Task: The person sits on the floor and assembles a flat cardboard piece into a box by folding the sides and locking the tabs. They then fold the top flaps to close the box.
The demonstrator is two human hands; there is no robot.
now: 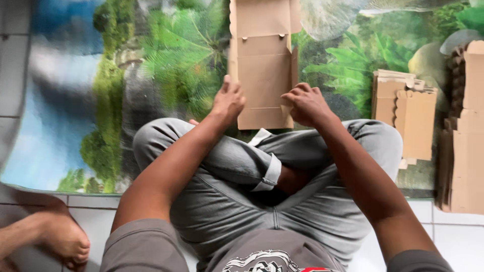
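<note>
A: From the head camera we look straight down at our crossed legs in grey trousers [302, 201], and in front of our knees lies the flat cardboard box blank [262, 65]. What do we make of it?

B: We see plain brown corrugated card, die-cut and unprinted, stretching away from us to the top edge of the view. It has crease lines across it, small slots near the upper fold, and a narrow side flap standing up along its right edge. It rests on the floor mat printed with green palms and a waterfall [166, 60].

A: And our hands?

B: Our left hand [228, 100] is at the near left edge of the blank, fingers close together and bent over the card, with the thumb side towards us. Our right hand [305, 103] is at the near right corner, fingers curled tight into a near fist and pinching the edge of the card there.

A: What else do we have around us?

B: To the right, well apart from the blank, a small stack of folded cardboard pieces [406, 113] lies on the mat, and a taller stack of flat blanks [466, 131] sits at the right edge. At the lower left, another person's bare foot [60, 236] rests on the white tiled floor [454, 236].
</note>
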